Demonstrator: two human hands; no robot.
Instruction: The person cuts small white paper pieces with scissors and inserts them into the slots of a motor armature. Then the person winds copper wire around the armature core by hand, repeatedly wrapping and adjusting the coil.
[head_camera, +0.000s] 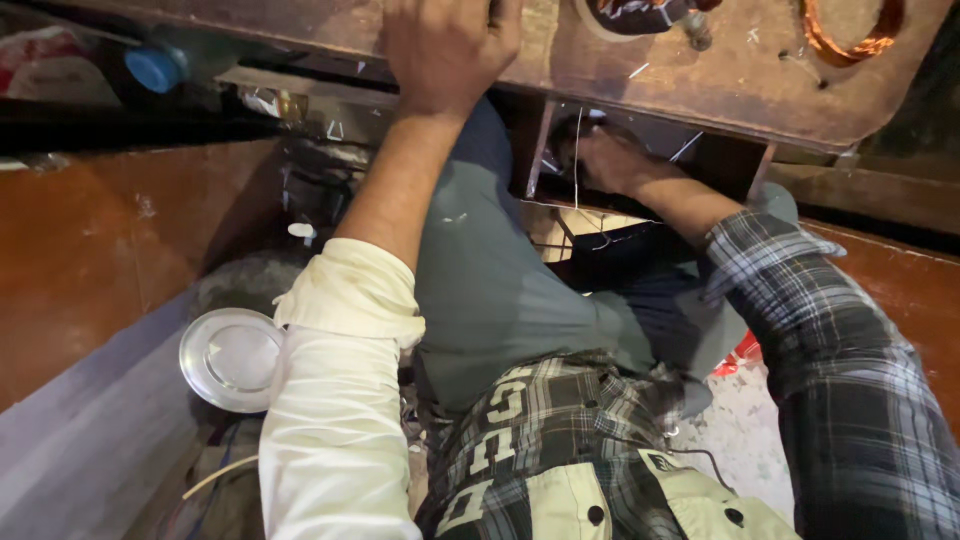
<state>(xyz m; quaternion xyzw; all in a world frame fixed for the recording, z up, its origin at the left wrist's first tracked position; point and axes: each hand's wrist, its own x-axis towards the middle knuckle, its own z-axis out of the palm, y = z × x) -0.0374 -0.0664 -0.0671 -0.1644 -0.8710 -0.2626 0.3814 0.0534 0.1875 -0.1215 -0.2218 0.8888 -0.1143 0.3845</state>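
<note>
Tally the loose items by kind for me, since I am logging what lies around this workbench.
Copper wire coil: 1
Round metal plate: 1
Blue bottle cap: 1
Total: 3
The left hand rests on the worn wooden bench top; the right hand reaches beneath it.

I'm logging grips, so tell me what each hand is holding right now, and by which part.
The left hand lies flat on the top of the wooden bench, gripping nothing. The right hand reaches under the bench into shadow; whether it holds anything cannot be told.
</note>
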